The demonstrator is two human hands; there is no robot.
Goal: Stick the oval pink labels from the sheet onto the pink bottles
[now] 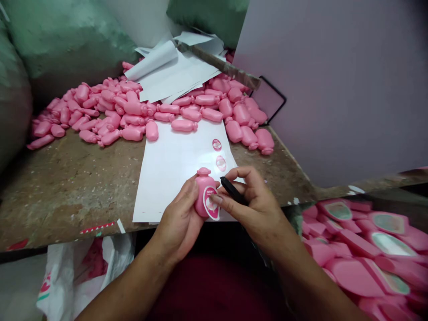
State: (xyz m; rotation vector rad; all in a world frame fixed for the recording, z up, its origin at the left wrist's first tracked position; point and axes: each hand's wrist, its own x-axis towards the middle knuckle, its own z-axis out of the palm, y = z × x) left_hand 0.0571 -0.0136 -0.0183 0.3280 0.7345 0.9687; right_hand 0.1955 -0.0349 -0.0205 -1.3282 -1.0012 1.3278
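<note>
Beyond the hands (180, 218), loose papers (172, 73) lie over pink bottles (133, 108).

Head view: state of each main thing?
Small pink plastic bottle: roughly upright, in left hand.
Oval pink-white label: on bottle, lower edge apparently lifted.
Black pen-like tool: held in right hand.
Smooth white sheet: flat, bearing two oval labels.
Other pink plastic bottles: heaped, mostly lying.
Loose white sheets: one curled.
</note>
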